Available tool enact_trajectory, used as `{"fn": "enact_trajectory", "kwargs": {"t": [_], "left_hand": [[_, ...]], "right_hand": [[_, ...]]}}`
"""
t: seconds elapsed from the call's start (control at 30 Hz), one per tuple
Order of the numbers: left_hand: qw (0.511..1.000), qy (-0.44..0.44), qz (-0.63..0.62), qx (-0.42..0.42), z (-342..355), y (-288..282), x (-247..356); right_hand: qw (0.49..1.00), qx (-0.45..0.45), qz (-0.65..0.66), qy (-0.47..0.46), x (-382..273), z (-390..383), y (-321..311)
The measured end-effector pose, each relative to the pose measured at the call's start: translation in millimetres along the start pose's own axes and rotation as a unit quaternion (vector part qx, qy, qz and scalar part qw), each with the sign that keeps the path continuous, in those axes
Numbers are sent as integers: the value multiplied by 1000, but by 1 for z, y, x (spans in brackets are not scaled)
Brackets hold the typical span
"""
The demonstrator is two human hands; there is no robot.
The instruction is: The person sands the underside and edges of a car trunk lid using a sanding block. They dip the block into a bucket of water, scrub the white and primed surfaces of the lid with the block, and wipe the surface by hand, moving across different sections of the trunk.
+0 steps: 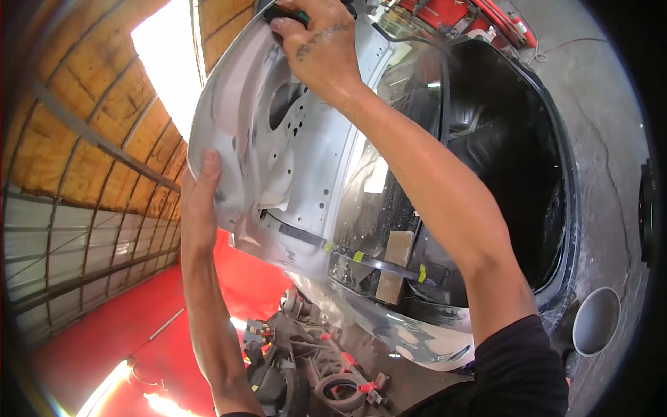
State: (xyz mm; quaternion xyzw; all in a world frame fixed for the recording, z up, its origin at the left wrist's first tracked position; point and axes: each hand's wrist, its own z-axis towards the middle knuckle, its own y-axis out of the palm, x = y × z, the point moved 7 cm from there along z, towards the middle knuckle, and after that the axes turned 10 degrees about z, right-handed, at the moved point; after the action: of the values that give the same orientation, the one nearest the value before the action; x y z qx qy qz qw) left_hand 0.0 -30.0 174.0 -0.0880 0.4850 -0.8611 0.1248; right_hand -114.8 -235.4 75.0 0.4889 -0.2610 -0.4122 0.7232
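Observation:
A raised car lid (226, 125), patched in white and grey, fills the upper middle and has holes in its inner panel. My left hand (201, 191) grips its left edge, thumb flat against the surface and fingers hidden behind. At the far upper edge, my right hand (316, 45) is closed around a dark pad with a green edge (286, 14), which lies against the lid. Its fingers are mostly out of sight. My right forearm crosses over the car body and dark glass.
A tan block (394, 267) sits by a bar with yellow tape (375, 263). Car parts and a tire (340, 391) lie below, beside a red wall (125, 333). A grey bucket (596, 321) stands right; a hose (556, 47) crosses the floor.

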Motion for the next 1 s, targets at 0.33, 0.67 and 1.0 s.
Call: {"fn": "enact_trajectory", "kwargs": {"t": [0.33, 0.67, 1.0], "left_hand": [[999, 11, -16, 48, -1, -5, -2], [998, 1, -34, 43, 4, -2, -4], [998, 9, 24, 57, 7, -10, -3]], "right_hand": [[1000, -1, -5, -6, 2, -4, 8], [998, 10, 40, -37, 1, -16, 17], [999, -26, 15, -17, -11, -15, 20]]}}
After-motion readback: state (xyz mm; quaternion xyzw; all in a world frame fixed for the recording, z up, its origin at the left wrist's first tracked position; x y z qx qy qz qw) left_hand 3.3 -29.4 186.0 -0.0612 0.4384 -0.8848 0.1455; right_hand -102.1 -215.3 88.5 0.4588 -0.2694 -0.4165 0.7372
